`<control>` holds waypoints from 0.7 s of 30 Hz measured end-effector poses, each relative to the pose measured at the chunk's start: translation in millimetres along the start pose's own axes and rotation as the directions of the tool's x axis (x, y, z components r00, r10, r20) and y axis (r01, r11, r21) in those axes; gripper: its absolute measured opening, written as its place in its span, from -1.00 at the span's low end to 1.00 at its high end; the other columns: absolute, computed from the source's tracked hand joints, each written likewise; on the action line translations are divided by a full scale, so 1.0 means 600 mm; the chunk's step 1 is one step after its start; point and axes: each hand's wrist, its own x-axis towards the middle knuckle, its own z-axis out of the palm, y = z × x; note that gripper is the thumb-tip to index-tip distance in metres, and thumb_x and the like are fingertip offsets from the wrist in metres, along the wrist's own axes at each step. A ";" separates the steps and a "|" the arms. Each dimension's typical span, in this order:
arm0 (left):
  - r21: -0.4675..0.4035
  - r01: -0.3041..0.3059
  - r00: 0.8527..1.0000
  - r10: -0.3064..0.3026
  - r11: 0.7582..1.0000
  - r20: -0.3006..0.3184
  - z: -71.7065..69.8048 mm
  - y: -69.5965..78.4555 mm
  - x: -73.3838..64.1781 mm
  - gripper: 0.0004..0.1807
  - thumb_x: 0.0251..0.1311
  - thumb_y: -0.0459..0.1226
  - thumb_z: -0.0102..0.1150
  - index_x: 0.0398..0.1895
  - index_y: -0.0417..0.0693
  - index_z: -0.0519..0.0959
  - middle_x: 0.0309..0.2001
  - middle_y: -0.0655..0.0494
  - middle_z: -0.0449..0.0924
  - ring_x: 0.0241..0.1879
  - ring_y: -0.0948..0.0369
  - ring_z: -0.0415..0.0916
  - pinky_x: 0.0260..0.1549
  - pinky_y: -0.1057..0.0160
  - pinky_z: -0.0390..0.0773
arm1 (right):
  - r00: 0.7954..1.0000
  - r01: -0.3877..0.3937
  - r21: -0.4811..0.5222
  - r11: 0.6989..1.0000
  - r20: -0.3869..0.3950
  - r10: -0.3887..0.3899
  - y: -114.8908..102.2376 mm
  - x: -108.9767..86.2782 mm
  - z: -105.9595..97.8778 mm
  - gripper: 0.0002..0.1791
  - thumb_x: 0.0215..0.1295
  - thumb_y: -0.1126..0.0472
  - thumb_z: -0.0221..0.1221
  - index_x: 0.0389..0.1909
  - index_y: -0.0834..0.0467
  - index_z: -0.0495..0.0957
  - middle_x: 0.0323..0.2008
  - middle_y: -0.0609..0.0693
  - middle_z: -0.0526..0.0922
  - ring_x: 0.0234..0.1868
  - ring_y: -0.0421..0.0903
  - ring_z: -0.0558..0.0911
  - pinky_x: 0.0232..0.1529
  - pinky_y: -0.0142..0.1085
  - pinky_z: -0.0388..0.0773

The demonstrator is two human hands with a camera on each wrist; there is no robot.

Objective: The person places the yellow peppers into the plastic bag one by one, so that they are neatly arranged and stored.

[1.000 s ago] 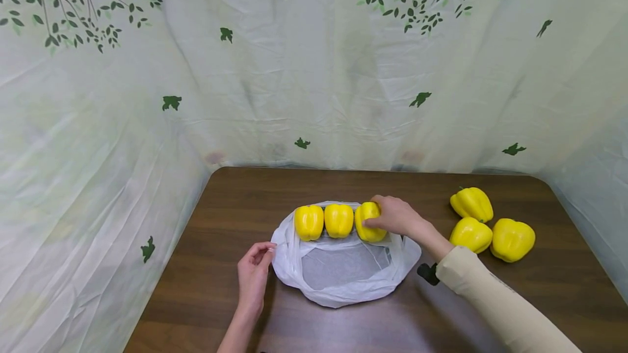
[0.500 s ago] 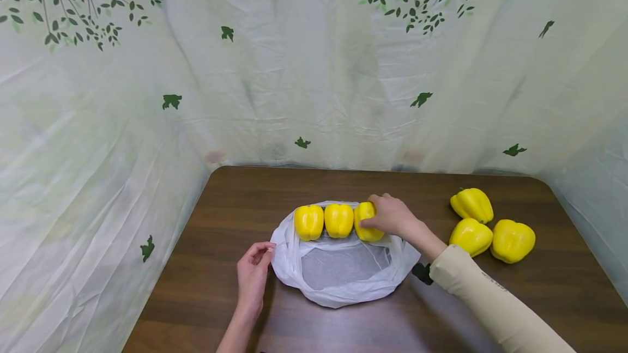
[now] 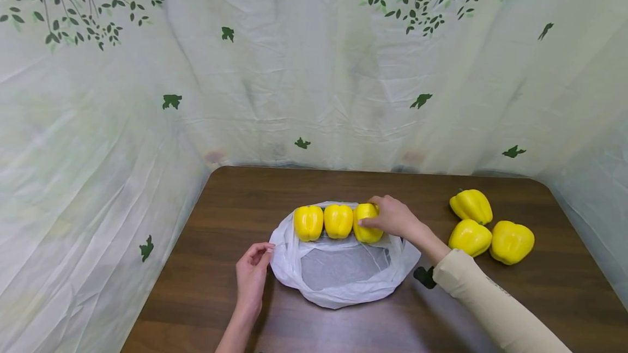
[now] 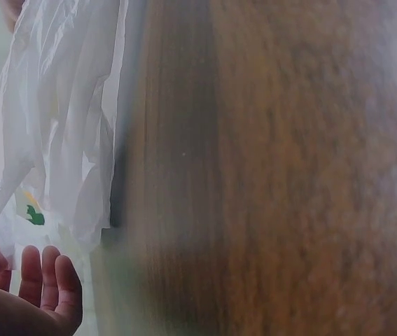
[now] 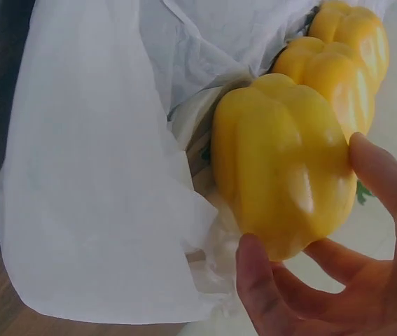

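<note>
A white plastic bag (image 3: 338, 296) lies spread on the table with its mouth facing up. Three yellow bell peppers stand in a row along the bag's far side: a left one (image 3: 308, 223), a middle one (image 3: 338, 221) and a right one (image 3: 366, 227). My right hand (image 3: 394, 217) grips the right pepper, fingers and thumb around its outer side, as the right wrist view also shows on that pepper (image 5: 282, 164). At the bag's left edge my left hand (image 3: 252, 274) pinches the plastic between thumb and fingertips; in the left wrist view the bag (image 4: 65, 119) stretches up from that hand (image 4: 33, 294).
More yellow bell peppers lie together on the table's right: one at the back (image 3: 471, 206), one in front of it (image 3: 470, 237) and one further right (image 3: 512, 241). A patterned white curtain (image 3: 314, 80) hangs behind the brown wooden table (image 3: 206, 266).
My right hand has shifted slightly left with the right pepper, which now stands against the middle one. My left hand keeps its pinch on the bag's edge.
</note>
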 end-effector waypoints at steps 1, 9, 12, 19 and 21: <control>-0.002 0.000 1.000 0.000 1.000 0.000 0.000 0.000 0.000 -0.82 0.32 -0.46 0.13 -0.10 -0.39 0.62 -0.15 -0.14 0.59 -0.25 0.24 0.48 -0.25 0.45 0.47 | 1.000 -0.001 0.007 1.000 -0.004 0.001 0.001 0.000 0.001 -0.30 0.13 -0.10 0.37 0.19 0.25 0.50 -0.08 0.12 0.57 -0.19 0.02 0.49 -0.19 -0.11 0.53; 0.014 0.013 1.000 -0.013 1.000 0.001 -0.002 0.000 0.001 -0.82 0.33 -0.44 0.12 -0.10 -0.38 0.62 -0.14 -0.15 0.58 -0.24 0.22 0.47 -0.25 0.45 0.47 | 0.999 0.001 0.040 0.999 -0.053 0.001 0.003 0.001 0.008 -0.31 0.13 -0.09 0.38 0.16 0.27 0.52 -0.08 0.12 0.60 -0.20 0.01 0.51 -0.15 -0.09 0.54; 0.011 0.016 1.000 -0.016 1.000 0.000 -0.002 -0.001 0.002 -0.82 0.33 -0.44 0.12 -0.10 -0.38 0.62 -0.14 -0.15 0.58 -0.24 0.22 0.48 -0.24 0.45 0.48 | 0.998 0.002 0.054 0.999 -0.056 0.001 0.005 -0.001 0.008 -0.31 0.13 -0.09 0.38 0.16 0.29 0.52 -0.07 0.13 0.60 -0.19 0.01 0.52 -0.15 -0.08 0.54; 0.006 0.007 1.000 -0.007 1.000 -0.010 0.000 -0.001 0.002 -0.83 0.32 -0.45 0.13 -0.12 -0.38 0.62 -0.16 -0.11 0.60 -0.25 0.24 0.50 -0.24 0.45 0.47 | 0.998 0.020 0.083 0.996 -0.062 -0.014 0.004 -0.005 -0.003 -0.31 0.17 -0.05 0.37 0.20 0.31 0.49 0.08 0.21 0.58 -0.01 0.12 0.56 -0.01 0.02 0.55; 0.006 0.003 1.000 -0.003 1.000 -0.011 0.001 0.000 0.002 -0.83 0.31 -0.45 0.13 -0.12 -0.39 0.62 -0.17 -0.11 0.60 -0.25 0.24 0.50 -0.24 0.45 0.48 | 0.997 0.030 0.091 0.995 -0.068 -0.024 0.003 -0.007 -0.008 -0.33 0.19 -0.03 0.36 0.20 0.30 0.49 0.10 0.22 0.57 0.05 0.14 0.55 0.03 0.05 0.53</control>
